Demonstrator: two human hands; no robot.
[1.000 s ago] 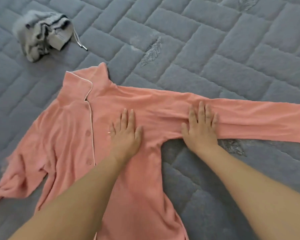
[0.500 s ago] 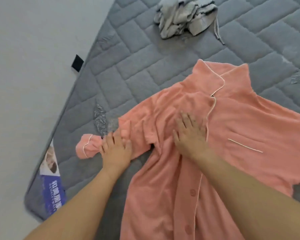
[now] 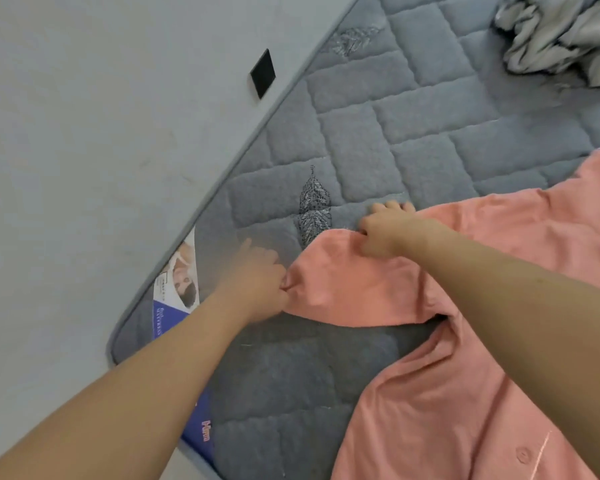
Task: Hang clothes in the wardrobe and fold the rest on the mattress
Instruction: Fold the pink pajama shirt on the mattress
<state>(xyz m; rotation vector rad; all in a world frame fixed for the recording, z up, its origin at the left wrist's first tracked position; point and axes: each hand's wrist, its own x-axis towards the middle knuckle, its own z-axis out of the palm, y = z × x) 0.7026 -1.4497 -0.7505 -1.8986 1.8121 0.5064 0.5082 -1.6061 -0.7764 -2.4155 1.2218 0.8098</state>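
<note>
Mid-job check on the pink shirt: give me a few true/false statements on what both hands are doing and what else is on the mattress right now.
1. The left hand pinches the end of the pink shirt's sleeve. True.
2. The right hand lies flat and open on the shirt's buttons. False: its fingers curl round the sleeve's upper edge, away from the buttons.
3. A grey garment lies bunched on the mattress, apart from the pink shirt. True.
4. The pink shirt hangs on a hanger. False: it lies spread on the mattress.
</note>
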